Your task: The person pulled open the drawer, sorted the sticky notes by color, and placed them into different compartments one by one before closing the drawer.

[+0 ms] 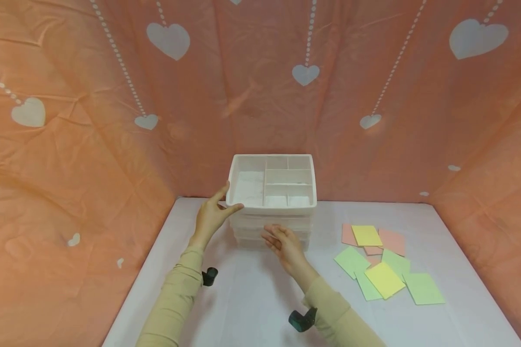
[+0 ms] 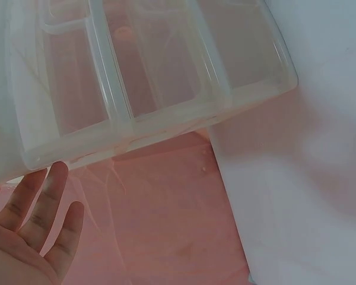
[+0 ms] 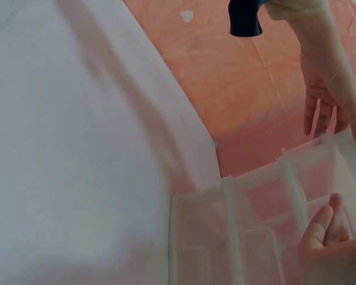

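Observation:
A white plastic drawer organizer [image 1: 271, 210] stands at the back of the table, with a divided tray on top and translucent drawers below. My left hand [image 1: 210, 216] holds the tray's front left corner, thumb along the front rim and fingers on the left side. In the left wrist view, its spread fingers [image 2: 40, 219] reach the organizer's edge. My right hand [image 1: 286, 248] is in front of the drawers, its fingers loosely bent and nothing seen in them. In the right wrist view, the fingertips [image 3: 335, 205] overlap a drawer front [image 3: 258, 252].
Yellow, green and pink paper squares [image 1: 384, 285] lie loosely overlapped on the right of the white table [image 1: 252, 308]. A peach curtain [image 1: 269, 106] with white hearts hangs behind and at both sides. Each sleeve carries a dark wrist camera [image 1: 302, 320].

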A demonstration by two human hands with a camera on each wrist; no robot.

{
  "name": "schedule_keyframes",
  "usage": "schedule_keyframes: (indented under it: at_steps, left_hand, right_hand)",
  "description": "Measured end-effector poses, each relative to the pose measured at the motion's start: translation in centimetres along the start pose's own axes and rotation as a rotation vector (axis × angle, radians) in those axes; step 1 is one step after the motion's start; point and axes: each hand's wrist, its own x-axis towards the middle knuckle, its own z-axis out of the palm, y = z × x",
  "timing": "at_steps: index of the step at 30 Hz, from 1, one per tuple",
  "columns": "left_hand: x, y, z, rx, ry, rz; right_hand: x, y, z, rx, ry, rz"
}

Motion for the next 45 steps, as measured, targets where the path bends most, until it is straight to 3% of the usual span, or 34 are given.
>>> schedule_keyframes:
  at_steps: [17,34,45]
  left_hand:
    - [0.0,-0.3,0.2,-0.015,-0.01,0.01]
    - [0.0,-1.0,-0.1,-0.135,-0.111,-0.062]
    - [0.6,-1.2,-0.1,-0.213,-0.164,-0.068]
  right_hand:
    - [-2.5,0.3,-0.3,-0.006,-0.023,0.038]
    - [-5.4,0.5,-1.1,-0.042,-0.136,0.074]
    - [-6.8,0.2,-1.1,-0.017,-0.17,0.118]
